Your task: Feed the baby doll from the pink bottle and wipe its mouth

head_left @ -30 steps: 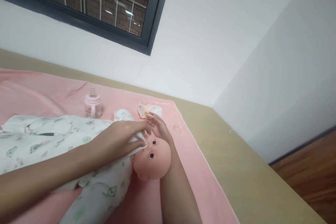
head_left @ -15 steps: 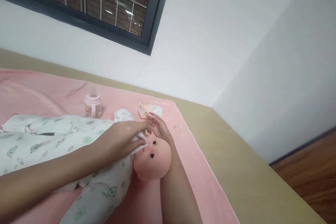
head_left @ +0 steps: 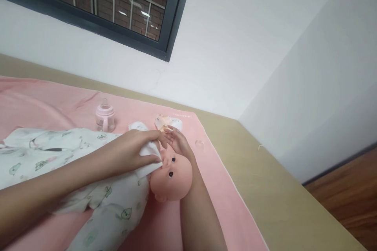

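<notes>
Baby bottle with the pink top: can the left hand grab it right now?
Probably not while it's busy: the left hand holds a white cloth by the face of the doll. With the cloth let go, likely yes, since the baby bottle stands close by.

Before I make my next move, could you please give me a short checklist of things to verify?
1. Cloth gripped: ok, held in the left hand at the doll's face.
2. Both eyes uncovered: ok, both show.
3. Right hand bearing the head's weight: cannot tell; its forearm passes partly behind the head.
4. Bottle upright: ok, standing on the pink blanket.
5. Bottle apart from both hands: ok.
</notes>
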Demonstrator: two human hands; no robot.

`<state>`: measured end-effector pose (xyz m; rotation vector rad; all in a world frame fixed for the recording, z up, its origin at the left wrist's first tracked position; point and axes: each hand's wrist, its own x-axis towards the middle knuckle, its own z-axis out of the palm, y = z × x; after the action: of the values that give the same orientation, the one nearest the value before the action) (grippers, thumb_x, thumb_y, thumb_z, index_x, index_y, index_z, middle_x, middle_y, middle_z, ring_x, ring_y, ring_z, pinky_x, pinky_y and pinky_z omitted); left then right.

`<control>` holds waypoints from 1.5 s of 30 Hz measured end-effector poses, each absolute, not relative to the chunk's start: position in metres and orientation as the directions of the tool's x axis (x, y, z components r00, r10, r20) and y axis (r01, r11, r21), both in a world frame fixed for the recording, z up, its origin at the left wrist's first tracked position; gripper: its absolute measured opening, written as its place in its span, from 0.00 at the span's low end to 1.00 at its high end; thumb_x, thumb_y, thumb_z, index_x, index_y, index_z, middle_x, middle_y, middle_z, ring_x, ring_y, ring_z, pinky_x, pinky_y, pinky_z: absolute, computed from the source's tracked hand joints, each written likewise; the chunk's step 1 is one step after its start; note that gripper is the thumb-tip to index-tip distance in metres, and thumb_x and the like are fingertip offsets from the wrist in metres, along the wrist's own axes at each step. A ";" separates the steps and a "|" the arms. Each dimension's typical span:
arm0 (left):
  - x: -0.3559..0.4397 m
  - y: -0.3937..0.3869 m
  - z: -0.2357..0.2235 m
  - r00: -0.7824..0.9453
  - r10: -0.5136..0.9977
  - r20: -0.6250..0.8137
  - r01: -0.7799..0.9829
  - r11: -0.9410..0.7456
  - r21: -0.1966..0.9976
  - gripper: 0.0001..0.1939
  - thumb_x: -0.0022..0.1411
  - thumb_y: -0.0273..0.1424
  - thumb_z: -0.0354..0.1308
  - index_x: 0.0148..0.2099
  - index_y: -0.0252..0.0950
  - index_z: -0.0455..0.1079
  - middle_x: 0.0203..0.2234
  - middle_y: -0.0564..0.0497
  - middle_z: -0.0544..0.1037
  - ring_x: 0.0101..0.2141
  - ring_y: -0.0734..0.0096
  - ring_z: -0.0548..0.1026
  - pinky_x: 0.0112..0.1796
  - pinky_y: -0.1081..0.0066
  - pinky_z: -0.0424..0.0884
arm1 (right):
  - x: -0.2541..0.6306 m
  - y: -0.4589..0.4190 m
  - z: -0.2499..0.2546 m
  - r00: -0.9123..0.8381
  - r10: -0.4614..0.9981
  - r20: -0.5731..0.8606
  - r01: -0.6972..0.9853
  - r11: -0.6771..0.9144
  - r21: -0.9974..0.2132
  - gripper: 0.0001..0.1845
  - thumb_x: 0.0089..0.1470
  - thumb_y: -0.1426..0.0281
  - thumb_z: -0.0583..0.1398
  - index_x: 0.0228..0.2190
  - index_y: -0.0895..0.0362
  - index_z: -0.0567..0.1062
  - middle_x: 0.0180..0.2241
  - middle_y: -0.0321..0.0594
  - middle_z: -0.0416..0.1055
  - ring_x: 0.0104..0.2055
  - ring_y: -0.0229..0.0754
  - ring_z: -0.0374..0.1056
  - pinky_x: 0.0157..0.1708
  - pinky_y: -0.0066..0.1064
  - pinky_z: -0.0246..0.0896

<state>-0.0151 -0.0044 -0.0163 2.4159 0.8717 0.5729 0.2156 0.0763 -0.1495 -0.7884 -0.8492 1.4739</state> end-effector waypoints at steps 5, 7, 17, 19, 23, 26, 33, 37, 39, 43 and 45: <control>-0.014 -0.008 -0.015 0.758 0.629 0.173 0.435 -0.684 0.586 0.10 0.55 0.30 0.54 0.41 0.42 0.70 0.38 0.58 0.79 0.40 0.65 0.76 0.36 0.74 0.66 | 0.216 0.077 -0.150 -0.075 0.997 0.003 -0.507 -0.035 -0.861 0.17 0.47 0.65 0.66 0.41 0.55 0.75 0.40 0.39 0.77 0.40 0.40 0.72 0.49 0.36 0.65; -0.013 -0.009 -0.015 0.772 0.613 0.166 0.426 -0.693 0.582 0.09 0.53 0.27 0.53 0.38 0.41 0.69 0.36 0.59 0.80 0.39 0.67 0.76 0.35 0.75 0.66 | 0.216 0.077 -0.150 -0.074 0.997 0.003 -0.512 -0.035 -0.858 0.17 0.46 0.65 0.66 0.40 0.55 0.75 0.39 0.39 0.77 0.40 0.40 0.72 0.49 0.36 0.65; -0.013 -0.010 -0.013 0.778 0.621 0.092 0.487 -0.689 0.537 0.08 0.53 0.28 0.54 0.37 0.41 0.70 0.34 0.58 0.79 0.37 0.67 0.76 0.33 0.74 0.64 | 0.217 0.079 -0.151 -0.086 0.996 -0.003 -0.520 -0.047 -0.853 0.19 0.46 0.64 0.67 0.41 0.56 0.74 0.40 0.40 0.77 0.41 0.41 0.73 0.51 0.37 0.64; -0.012 -0.010 -0.015 0.769 0.634 0.081 0.513 -0.688 0.513 0.09 0.53 0.27 0.53 0.38 0.41 0.70 0.34 0.58 0.78 0.37 0.66 0.76 0.32 0.74 0.64 | 0.217 0.079 -0.152 -0.083 0.997 -0.002 -0.527 -0.046 -0.849 0.19 0.45 0.64 0.67 0.41 0.56 0.75 0.39 0.39 0.77 0.41 0.41 0.73 0.50 0.36 0.65; -0.010 -0.006 -0.020 0.756 0.649 0.084 0.535 -0.687 0.492 0.10 0.52 0.28 0.53 0.39 0.42 0.70 0.34 0.56 0.78 0.37 0.64 0.75 0.32 0.73 0.63 | 0.217 0.079 -0.152 -0.079 0.997 -0.002 -0.529 -0.044 -0.848 0.19 0.45 0.64 0.67 0.40 0.56 0.75 0.39 0.39 0.77 0.41 0.41 0.73 0.49 0.36 0.66; -0.010 -0.004 -0.023 0.761 0.639 0.112 0.507 -0.693 0.512 0.10 0.52 0.28 0.53 0.38 0.42 0.69 0.34 0.57 0.78 0.38 0.64 0.75 0.33 0.73 0.63 | 0.217 0.079 -0.152 -0.077 0.997 -0.004 -0.521 -0.044 -0.852 0.19 0.45 0.64 0.67 0.41 0.56 0.75 0.39 0.39 0.77 0.41 0.41 0.73 0.48 0.36 0.66; -0.011 -0.001 -0.026 0.749 0.653 0.109 0.534 -0.694 0.483 0.10 0.53 0.29 0.53 0.39 0.42 0.69 0.34 0.55 0.77 0.37 0.63 0.75 0.33 0.71 0.63 | 0.217 0.079 -0.152 -0.072 0.997 0.005 -0.516 -0.033 -0.856 0.19 0.45 0.64 0.67 0.41 0.56 0.75 0.39 0.40 0.77 0.41 0.41 0.73 0.49 0.37 0.66; -0.011 0.000 -0.026 0.741 0.659 0.126 0.542 -0.699 0.466 0.10 0.54 0.31 0.52 0.40 0.42 0.68 0.34 0.54 0.77 0.36 0.62 0.75 0.33 0.70 0.63 | 0.217 0.080 -0.153 -0.085 0.996 0.010 -0.523 -0.036 -0.852 0.20 0.45 0.64 0.67 0.41 0.56 0.75 0.39 0.40 0.77 0.41 0.41 0.73 0.49 0.36 0.66; -0.010 0.000 -0.026 0.729 0.669 0.147 0.542 -0.695 0.473 0.10 0.54 0.31 0.52 0.40 0.41 0.68 0.35 0.54 0.78 0.37 0.62 0.75 0.34 0.70 0.63 | 0.217 0.080 -0.154 -0.082 0.997 0.010 -0.521 -0.034 -0.853 0.19 0.45 0.65 0.67 0.41 0.56 0.75 0.40 0.40 0.77 0.41 0.41 0.73 0.49 0.36 0.65; -0.009 -0.002 -0.026 0.696 0.694 0.184 0.558 -0.684 0.470 0.10 0.54 0.32 0.51 0.40 0.41 0.69 0.36 0.54 0.78 0.38 0.60 0.75 0.34 0.69 0.63 | 0.217 0.079 -0.153 -0.078 0.997 0.008 -0.512 -0.033 -0.858 0.19 0.46 0.64 0.66 0.42 0.56 0.74 0.40 0.41 0.77 0.42 0.41 0.73 0.48 0.36 0.66; -0.008 -0.003 -0.025 0.692 0.699 0.182 0.568 -0.682 0.461 0.10 0.54 0.31 0.51 0.40 0.41 0.69 0.35 0.54 0.78 0.37 0.61 0.75 0.34 0.69 0.63 | 0.217 0.079 -0.153 -0.078 0.997 0.006 -0.514 -0.036 -0.857 0.19 0.46 0.64 0.66 0.41 0.56 0.74 0.39 0.40 0.77 0.41 0.41 0.73 0.47 0.35 0.66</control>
<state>-0.0083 -0.0031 -0.0255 2.5333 0.9903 0.4905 0.2168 0.0789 -0.1528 -0.7732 -0.8448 1.4844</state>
